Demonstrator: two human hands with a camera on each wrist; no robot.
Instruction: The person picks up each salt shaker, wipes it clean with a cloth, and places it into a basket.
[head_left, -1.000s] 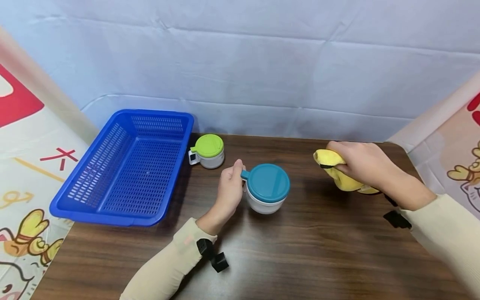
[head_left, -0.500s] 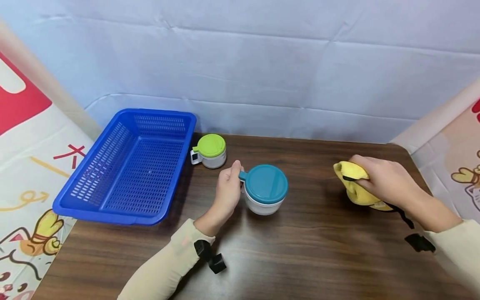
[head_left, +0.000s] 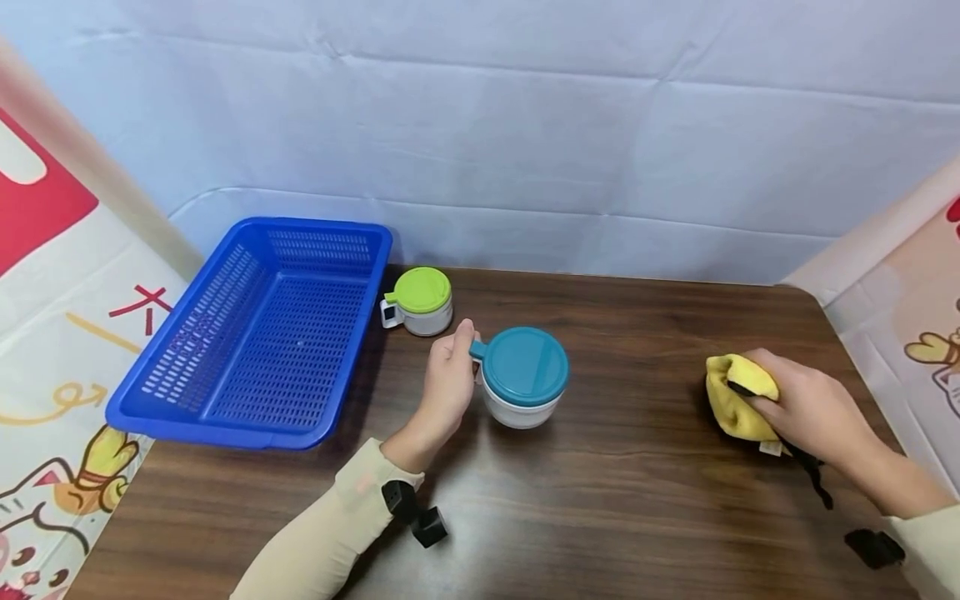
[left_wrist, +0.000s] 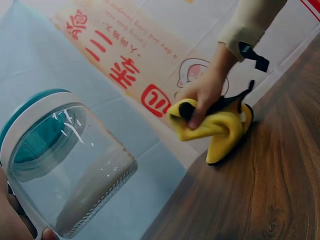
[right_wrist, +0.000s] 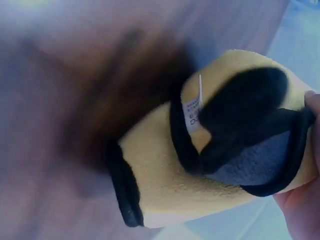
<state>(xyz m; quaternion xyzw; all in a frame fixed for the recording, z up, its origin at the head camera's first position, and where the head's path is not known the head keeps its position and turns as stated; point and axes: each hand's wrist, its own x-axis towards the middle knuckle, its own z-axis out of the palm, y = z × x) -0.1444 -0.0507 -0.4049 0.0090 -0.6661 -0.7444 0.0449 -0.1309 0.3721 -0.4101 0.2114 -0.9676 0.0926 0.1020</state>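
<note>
My left hand [head_left: 448, 379] grips the handle of a clear seasoning jar [head_left: 522, 412] with a white collar and a teal lid [head_left: 525, 365]. Something pale lies in the bottom of the jar [left_wrist: 75, 165], as the left wrist view shows. Over at the right side of the table, my right hand [head_left: 813, 408] holds a folded yellow cloth [head_left: 738, 408] with black edging close over the wood. A small white label [right_wrist: 192, 114] and a dark strap [right_wrist: 245, 110] show on the cloth in the right wrist view.
A blue plastic basket [head_left: 341, 367] with slotted walls stands at the left. Right beside it is a smaller jar with a lime-green lid [head_left: 422, 290]. The brown wooden table [head_left: 600, 517] ends at a pale cloth backdrop [head_left: 525, 150] behind.
My right hand has carried the yellow cloth rightward and nearer to me across the table. The left hand and teal-lidded jar have shifted only slightly left.
</note>
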